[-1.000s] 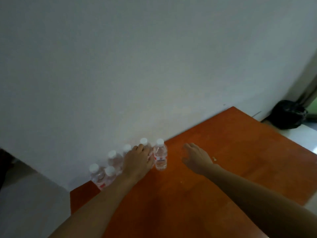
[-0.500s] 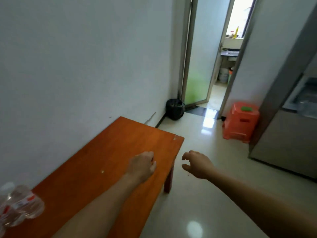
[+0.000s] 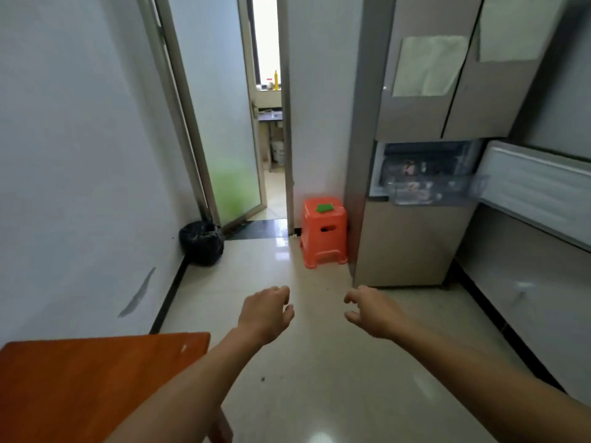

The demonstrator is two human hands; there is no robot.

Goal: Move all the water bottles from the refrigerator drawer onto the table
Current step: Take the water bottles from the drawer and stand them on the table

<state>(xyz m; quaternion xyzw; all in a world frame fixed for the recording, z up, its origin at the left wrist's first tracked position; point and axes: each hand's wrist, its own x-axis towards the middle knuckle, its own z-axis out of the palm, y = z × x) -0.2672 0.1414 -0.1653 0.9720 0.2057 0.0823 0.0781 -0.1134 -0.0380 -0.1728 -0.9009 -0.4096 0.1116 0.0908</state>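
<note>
The tall, smooth beige refrigerator (image 3: 412,244) stands at right with its clear plastic drawer (image 3: 447,199) open, well apart from the glossy orange-brown table (image 3: 80,378) at lower left. The left hand (image 3: 265,314) and right hand (image 3: 374,311) hover empty, fingers loosely curled. Water bottles (image 3: 414,187) in the drawer show as blurred clear shapes, red labels unreadable

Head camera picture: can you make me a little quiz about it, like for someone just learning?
1. True or false: the left hand holds a bottle.
2. What colour is the stool beside the refrigerator? A purple, B orange, C blue.
3. Fill in: the refrigerator drawer is pulled ___.
Key: 1 false; 2 B; 3 open.
</note>
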